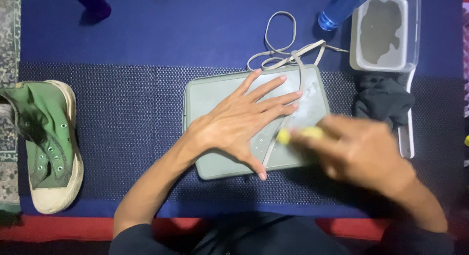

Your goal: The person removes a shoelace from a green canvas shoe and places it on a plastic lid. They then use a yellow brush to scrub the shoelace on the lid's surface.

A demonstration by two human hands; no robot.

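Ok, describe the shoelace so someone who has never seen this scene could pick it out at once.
Start at the grey tray in the middle of the blue mat. The shoelace loops over the tray's far edge and runs down across its wet surface, under the fingers of the left hand. It is the only thin, flat, pale beige cord there, unlike the dark cloth to the right.

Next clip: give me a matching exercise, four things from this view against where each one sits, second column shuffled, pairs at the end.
Things:
1. green shoe
2. blue bottle
3. dark cloth
4. left hand

Places:
A. top edge, beside the clear container
B. flat on the grey tray, pressing on the shoelace
C. far left of the blue mat
D. just below the clear container of murky water

Pairs: 1-C, 2-A, 3-D, 4-B
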